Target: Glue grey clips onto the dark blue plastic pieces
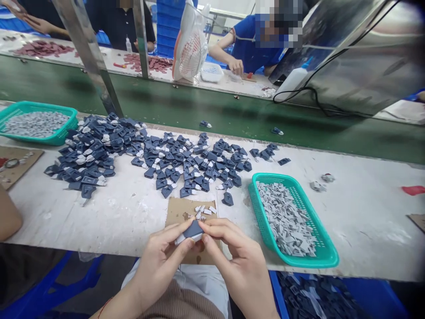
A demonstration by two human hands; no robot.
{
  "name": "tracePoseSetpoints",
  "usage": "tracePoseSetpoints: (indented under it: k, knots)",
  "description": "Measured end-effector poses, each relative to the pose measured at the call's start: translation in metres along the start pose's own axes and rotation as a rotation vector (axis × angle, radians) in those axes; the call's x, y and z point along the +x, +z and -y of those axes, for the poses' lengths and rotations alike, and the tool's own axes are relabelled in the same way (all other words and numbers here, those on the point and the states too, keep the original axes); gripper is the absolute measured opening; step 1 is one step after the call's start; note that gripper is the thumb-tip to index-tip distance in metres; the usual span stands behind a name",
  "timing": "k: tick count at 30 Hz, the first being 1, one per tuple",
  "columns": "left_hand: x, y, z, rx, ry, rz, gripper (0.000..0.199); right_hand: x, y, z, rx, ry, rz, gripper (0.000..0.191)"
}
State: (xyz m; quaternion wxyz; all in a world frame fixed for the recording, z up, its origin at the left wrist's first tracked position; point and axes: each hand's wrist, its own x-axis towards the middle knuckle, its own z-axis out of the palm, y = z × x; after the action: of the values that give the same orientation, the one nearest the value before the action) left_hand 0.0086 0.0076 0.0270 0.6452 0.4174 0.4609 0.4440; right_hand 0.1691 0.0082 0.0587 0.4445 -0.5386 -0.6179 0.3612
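Note:
My left hand [162,259] and my right hand [232,257] meet at the table's near edge, both pinching one small dark blue piece [193,230] with a light grey insert at its lower side. Just beyond lies a brown cardboard pad [179,208] carrying a few small grey inserts [204,210]. A wide heap of dark blue pieces [159,159] covers the table behind it. To the right of my hands stands a teal basket [327,254] filled with grey inserts.
A second teal basket [63,135] of grey parts sits far left. A green conveyor belt [212,110] runs behind the table, with people working at the far bench. A blue bin [365,297] with dark pieces is below right. A metal post [89,57] rises at left.

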Motion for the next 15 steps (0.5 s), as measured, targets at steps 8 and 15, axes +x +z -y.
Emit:
tracePoseSetpoints:
  k: [8, 15]
  knots:
    - [0.01, 0.002, 0.001, -0.004, -0.022, 0.043, 0.03, 0.003, -0.003, -0.006, -0.018, -0.028, 0.03, 0.015]
    - [0.026, 0.004, -0.009, 0.057, -0.004, 0.096, 0.038, 0.014, 0.001, -0.015, -0.038, -0.098, -0.064, 0.016]
